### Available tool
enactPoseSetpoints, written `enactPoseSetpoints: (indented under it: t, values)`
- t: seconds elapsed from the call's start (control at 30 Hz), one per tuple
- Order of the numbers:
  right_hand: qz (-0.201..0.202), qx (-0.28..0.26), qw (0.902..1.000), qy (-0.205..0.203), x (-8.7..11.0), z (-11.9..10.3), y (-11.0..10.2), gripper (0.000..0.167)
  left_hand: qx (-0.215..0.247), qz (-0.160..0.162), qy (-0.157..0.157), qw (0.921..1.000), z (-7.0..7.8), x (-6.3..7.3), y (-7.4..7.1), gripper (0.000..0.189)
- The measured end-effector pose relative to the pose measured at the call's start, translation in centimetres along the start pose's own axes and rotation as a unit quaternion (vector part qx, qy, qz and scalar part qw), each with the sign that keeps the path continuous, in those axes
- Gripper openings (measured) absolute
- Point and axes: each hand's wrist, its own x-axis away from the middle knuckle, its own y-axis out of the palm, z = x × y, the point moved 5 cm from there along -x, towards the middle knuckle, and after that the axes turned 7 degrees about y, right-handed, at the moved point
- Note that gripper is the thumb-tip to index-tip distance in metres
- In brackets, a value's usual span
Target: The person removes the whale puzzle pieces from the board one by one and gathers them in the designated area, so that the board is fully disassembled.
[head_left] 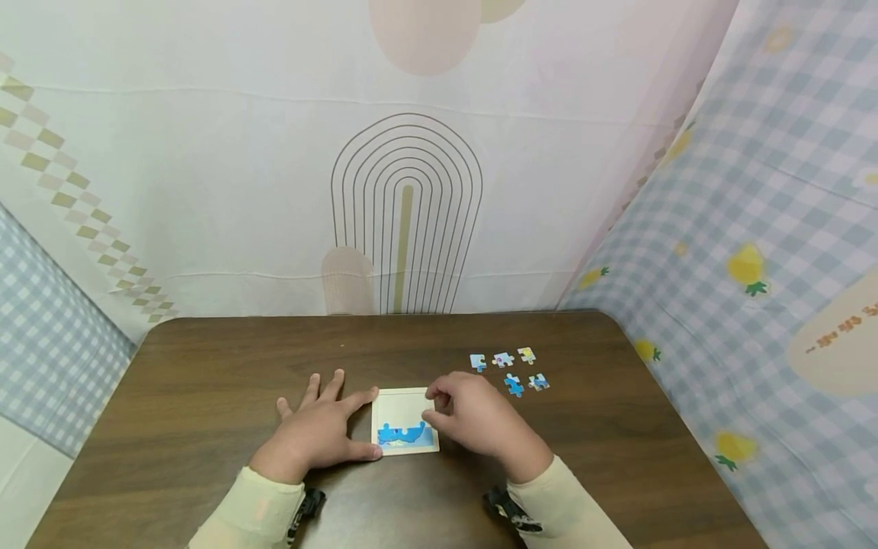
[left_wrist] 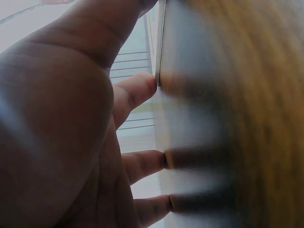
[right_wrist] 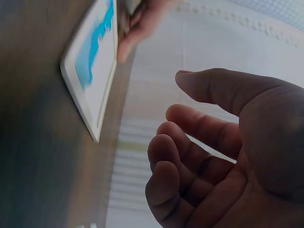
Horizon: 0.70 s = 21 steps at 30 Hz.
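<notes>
Left hand [head_left: 314,435], bare and spread wide, set to the left of a square, pale cream framed puzzle tray [head_left: 401,406] on a brown, wood-grained table [head_left: 206,381]. Its thumb touches the tray's near left corner and its index finger the far left corner, so that the grip is a broad brace along one side rather than a closed grasp; the likely purpose is to keep the tray from sliding. In the left wrist view, two further fingertips rest on the table, probably to steady this brace. Right hand [head_left: 473,412], bare, with curved fingers and the thumb set apart from them, at the tray's right rim; the right wrist view shows a moderate gap between thumb and index finger, with nothing held in it. Such a shape would suit handling small, flat things. Within the tray, between the two hands, a joined strip of blue, interlocking jigsaw pieces [head_left: 411,438] lies along the near edge, beside the left thumb, its knobbed border facing the bare far part. Beyond the right hand's knuckles, five loose, flat jigsaw pieces printed in blue, white and yellow [head_left: 514,385] lie in two short rows, three farther from the hand and two nearer; they lie singly, presumably so that each can be seen and lifted without disturbing its neighbours
</notes>
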Motion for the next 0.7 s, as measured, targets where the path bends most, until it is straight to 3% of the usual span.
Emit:
enactPoseSetpoints:
  t: [0.3, 0.7]
  values:
    - [-0.041, 0.025, 0.9986, -0.023, -1.1, -2.8, 2.7, 0.025, -0.001, 0.003, 0.002, 1.0, -0.1, 0.1, 0.0, 0.105]
    - [-0.077, 0.065, 0.9949, 0.009, -2.0, -3.3, 5.6, 0.033, -0.003, 0.007, 0.007, 0.9999, -0.2, 0.0, 0.1, 0.104]
